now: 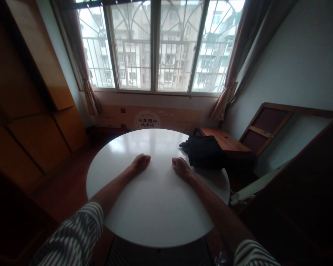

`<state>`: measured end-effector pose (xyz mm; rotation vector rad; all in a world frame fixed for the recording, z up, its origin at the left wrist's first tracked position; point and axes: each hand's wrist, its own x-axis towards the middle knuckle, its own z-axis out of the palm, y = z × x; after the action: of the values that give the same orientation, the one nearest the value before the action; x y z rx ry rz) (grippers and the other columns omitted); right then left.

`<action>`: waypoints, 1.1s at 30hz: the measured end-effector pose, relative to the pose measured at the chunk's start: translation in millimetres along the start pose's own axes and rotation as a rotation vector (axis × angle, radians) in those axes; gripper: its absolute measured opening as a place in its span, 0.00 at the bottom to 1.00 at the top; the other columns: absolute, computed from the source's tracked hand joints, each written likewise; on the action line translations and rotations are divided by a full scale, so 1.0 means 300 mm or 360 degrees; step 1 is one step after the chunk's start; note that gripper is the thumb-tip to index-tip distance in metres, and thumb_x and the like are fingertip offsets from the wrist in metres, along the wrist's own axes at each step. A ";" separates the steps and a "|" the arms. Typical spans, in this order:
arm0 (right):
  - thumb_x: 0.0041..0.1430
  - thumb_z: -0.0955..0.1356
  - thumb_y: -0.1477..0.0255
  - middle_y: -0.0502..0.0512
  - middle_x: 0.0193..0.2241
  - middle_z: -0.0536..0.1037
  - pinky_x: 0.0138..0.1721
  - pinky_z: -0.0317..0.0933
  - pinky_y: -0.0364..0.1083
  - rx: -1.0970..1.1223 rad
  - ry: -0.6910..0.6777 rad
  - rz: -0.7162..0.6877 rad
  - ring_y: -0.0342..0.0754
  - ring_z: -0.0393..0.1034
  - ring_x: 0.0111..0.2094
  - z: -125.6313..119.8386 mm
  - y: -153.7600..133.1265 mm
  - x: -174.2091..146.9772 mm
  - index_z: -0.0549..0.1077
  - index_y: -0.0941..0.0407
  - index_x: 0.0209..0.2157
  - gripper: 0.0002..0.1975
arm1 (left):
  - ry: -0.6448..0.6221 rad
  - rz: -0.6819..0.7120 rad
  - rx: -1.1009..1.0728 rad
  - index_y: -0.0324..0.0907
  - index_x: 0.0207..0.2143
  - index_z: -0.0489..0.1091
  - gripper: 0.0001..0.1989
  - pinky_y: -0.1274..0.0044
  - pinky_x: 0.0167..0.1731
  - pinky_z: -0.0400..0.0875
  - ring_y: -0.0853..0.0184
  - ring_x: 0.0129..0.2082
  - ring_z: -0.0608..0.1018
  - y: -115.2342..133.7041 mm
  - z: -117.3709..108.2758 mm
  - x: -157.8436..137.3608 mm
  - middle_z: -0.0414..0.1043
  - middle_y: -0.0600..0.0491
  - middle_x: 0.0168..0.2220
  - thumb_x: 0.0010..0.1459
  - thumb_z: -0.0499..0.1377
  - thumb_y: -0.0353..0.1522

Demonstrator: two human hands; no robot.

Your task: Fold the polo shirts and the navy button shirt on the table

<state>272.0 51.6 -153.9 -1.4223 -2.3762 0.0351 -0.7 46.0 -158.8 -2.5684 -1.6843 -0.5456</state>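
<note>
Both of my forearms reach over a round white table point(155, 207), striped sleeves pushed back. My left hand point(141, 162) rests on the tabletop left of the middle, its fingers curled into a fist. Across a short gap, my right hand point(181, 167) lies on the same surface, also closed in a fist. Nothing shows in either hand. Just right of my right hand is a black bundle point(207, 151) that looks like folded cloth or a soft bag; it lies at the table's right edge.
Beyond the table are a barred window point(155, 48) and a long printed cardboard box point(172, 118) against the wall below it. Wooden cabinets point(41, 144) stand at left. A low wooden piece of furniture point(224, 139) and a wooden frame point(262, 129) are at right.
</note>
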 end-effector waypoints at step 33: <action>0.57 0.70 0.51 0.77 0.54 0.69 0.57 0.45 0.66 -0.0797 0.0289 0.0515 0.72 0.58 0.57 -0.410 0.161 -0.093 0.70 0.66 0.54 0.35 | 0.0051 -0.0090 -0.0058 0.41 0.25 0.73 0.12 0.76 0.27 0.55 0.65 0.26 0.72 0.007 -0.005 -0.002 0.74 0.49 0.25 0.56 0.52 0.24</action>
<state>364.5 31.2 -57.8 -1.9265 -2.0654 -0.6163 0.4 44.3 -157.2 -2.5291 -1.7579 -0.6225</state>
